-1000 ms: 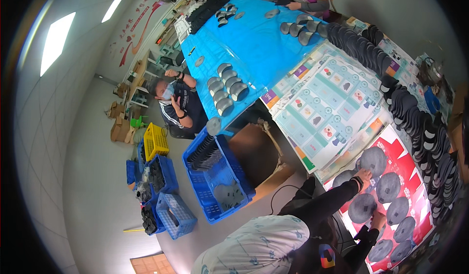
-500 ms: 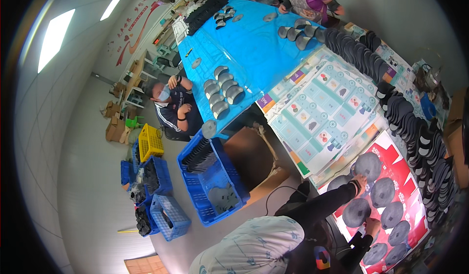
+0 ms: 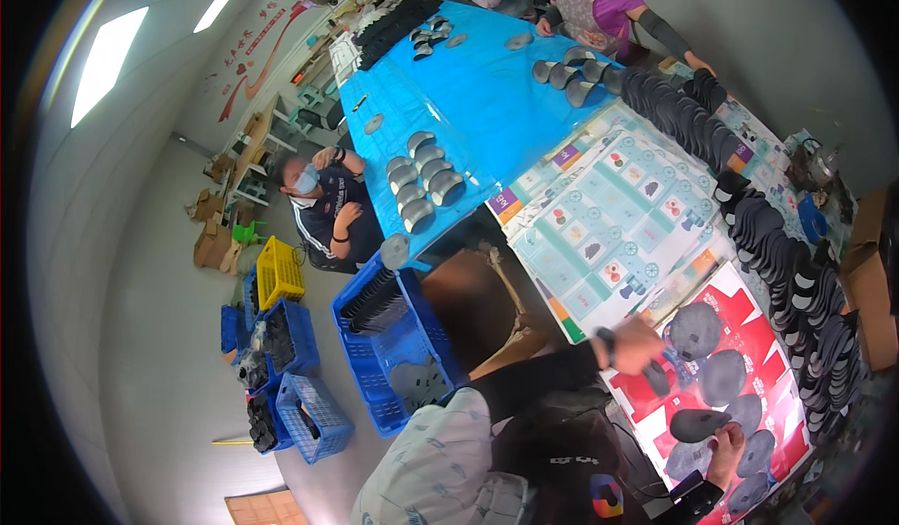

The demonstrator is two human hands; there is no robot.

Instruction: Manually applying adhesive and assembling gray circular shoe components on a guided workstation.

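My left hand (image 3: 638,345), blurred by motion, is over the left edge of the red printed sheet (image 3: 787,375). A small dark piece (image 3: 657,378) hangs at its fingers; its shape is smeared. My right hand (image 3: 726,454) pinches the edge of a dark grey oval pad (image 3: 695,425), tilted above the sheet. Several more grey rounded pads lie around it, among them one pad (image 3: 696,330) at the far side and another pad (image 3: 723,378) in the middle.
Stacked dark curved pieces (image 3: 782,253) line the right. Beyond lie printed sheets (image 3: 613,225) and a blue-covered table (image 3: 487,85) with grey curved pieces (image 3: 431,169). A blue crate (image 3: 393,347) stands left. A masked person (image 3: 328,197) sits by the table; others work at the far end.
My left hand has moved left and towards me, away from the far pads. My right hand has raised and tilted a pad. At the far end, a person reaches towards the dark stack.
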